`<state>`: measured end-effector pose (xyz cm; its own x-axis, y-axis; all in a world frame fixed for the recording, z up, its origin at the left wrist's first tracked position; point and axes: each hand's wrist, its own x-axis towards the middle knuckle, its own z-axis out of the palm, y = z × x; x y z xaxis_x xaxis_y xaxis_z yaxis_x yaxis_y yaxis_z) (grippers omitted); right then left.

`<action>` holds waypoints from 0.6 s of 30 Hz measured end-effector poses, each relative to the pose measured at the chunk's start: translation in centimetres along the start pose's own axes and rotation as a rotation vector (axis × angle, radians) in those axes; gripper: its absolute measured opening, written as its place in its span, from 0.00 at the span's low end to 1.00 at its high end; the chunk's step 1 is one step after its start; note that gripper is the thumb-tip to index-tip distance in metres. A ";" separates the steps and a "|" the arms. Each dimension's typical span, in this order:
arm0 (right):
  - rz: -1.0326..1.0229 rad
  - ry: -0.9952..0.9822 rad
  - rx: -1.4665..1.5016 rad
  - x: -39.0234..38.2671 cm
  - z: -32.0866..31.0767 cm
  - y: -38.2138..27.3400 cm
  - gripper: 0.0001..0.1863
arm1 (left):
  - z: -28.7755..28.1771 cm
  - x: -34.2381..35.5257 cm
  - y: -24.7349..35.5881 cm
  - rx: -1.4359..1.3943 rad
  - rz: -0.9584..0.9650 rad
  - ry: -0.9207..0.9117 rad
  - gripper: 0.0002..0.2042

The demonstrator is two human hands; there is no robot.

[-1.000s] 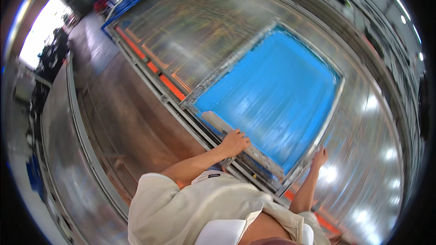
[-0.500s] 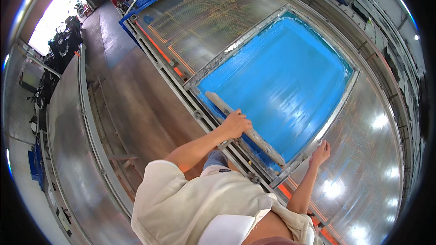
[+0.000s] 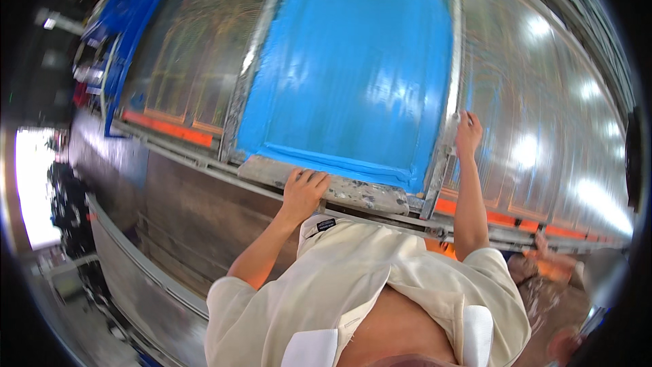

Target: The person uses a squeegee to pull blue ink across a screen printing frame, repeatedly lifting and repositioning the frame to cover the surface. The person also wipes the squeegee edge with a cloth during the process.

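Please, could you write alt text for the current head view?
The left hand grips a long stained bar at the near end of a blue surface in a grey frame; the right hand is at the frame's right side.

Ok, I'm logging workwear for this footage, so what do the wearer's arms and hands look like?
The left hand and right hand are both ungloved, and the forearms are bare. A loose cream shirt covers the upper arms with short, plain-looking sleeves.
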<state>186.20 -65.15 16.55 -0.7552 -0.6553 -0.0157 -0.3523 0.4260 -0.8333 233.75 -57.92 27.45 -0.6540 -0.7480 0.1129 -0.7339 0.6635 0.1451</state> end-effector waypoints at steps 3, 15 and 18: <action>0.094 0.009 0.023 0.8 -1.9 -0.7 0.18 | 1.1 2.5 1.2 -0.008 0.020 -0.010 0.15; 0.100 0.055 -0.116 0.1 -2.1 -2.4 0.15 | 5.3 24.2 -8.6 0.064 0.132 0.101 0.16; 0.114 0.056 -0.111 0.1 -2.1 -2.9 0.14 | 7.3 36.4 -13.7 0.148 0.175 0.088 0.15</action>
<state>186.02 -65.17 20.11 -0.8222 -0.5644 -0.0732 -0.3194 0.5640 -0.7615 218.64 -94.18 22.39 -0.7598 -0.6155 0.2095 -0.6340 0.7728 -0.0293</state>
